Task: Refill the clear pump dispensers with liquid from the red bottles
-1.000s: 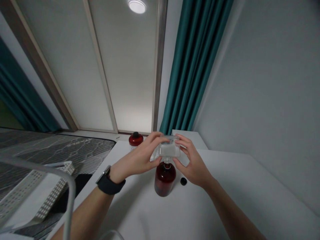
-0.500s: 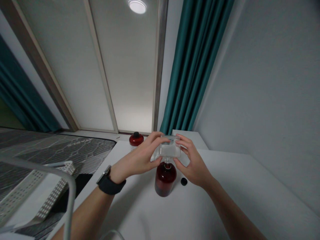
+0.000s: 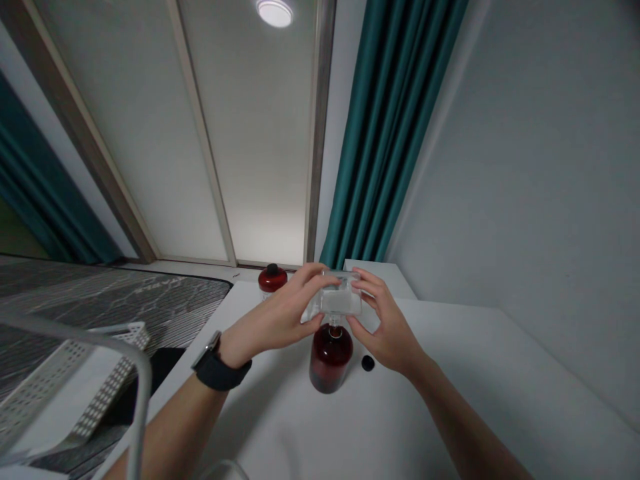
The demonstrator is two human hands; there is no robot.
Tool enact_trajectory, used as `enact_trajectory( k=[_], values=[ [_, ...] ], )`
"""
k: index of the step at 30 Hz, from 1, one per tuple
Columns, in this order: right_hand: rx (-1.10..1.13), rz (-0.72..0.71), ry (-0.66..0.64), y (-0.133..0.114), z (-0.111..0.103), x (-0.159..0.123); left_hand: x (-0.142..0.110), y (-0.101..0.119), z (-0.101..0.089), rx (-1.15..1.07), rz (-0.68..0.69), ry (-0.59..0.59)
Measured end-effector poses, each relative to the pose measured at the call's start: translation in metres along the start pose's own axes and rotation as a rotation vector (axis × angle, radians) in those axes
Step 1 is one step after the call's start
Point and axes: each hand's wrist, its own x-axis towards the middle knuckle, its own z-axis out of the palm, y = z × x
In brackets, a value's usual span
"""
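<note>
A clear, boxy bottle (image 3: 341,301) is tipped upside down, its narrow neck at the mouth of a dark red-brown bottle (image 3: 331,363) standing on the table. Whether the two necks touch I cannot tell. My left hand (image 3: 295,303), with a black watch on the wrist, grips the clear bottle from the left. Fingers and thumb of my right hand (image 3: 385,323) hold its right side. Pale liquid seems to be inside the clear bottle. A small round black cap (image 3: 368,363) lies on the table, right of the red-brown bottle.
Another red-brown bottle (image 3: 273,279) with a black cap stands at the far left edge of the white table (image 3: 320,437). Left of the table are a white perforated basket (image 3: 75,390) and a grey curved bar (image 3: 143,400). A wall (image 3: 550,200) borders the right.
Almost nothing differs. Both hands keep the clear bottle inverted over the red-brown bottle; the liquid level in the clear bottle looks slightly lower.
</note>
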Motion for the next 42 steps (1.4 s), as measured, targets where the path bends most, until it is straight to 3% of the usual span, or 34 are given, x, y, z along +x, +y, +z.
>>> enact_trajectory(
  k=[42],
  values=[
    [-0.073, -0.092, 0.039, -0.0021, -0.0009, 0.0014, -0.0021, 0.0014, -0.0012, 0.089, 0.042, 0.052]
  ],
)
